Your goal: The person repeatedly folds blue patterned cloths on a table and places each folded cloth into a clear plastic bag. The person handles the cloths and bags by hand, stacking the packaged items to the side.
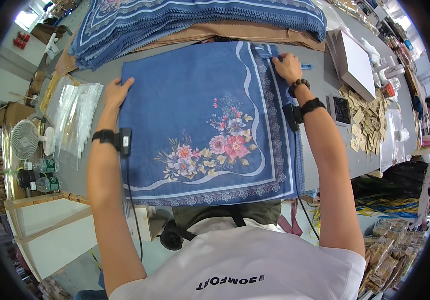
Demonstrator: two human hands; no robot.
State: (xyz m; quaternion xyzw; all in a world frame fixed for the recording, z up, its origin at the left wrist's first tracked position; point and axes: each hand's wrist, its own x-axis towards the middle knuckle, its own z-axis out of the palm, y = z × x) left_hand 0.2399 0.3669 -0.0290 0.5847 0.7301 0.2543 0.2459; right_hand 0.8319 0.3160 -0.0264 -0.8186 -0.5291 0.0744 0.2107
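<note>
A blue folded scarf (185, 110) with printed flowers and a patterned border lies spread on the grey table in front of me. At its upper left edge is my left hand (119, 93), its thumb over the cloth and the other fingers partly hidden; it looks closed on that edge. My right hand (289, 68) has its fingers bent onto the upper right corner of the scarf, gripping the border there. Beyond both hands rises a thick stack of similar blue scarves (190, 20), resting on brown material.
Clear plastic sleeves (77, 112) lie at the left, near a small fan (25, 140) and plastic bottles (47, 183). On the right are a white box (355, 62), a dark open box (340, 109) and many small tan tags (365, 120). A blue cutter (307, 66) lies beside my right hand.
</note>
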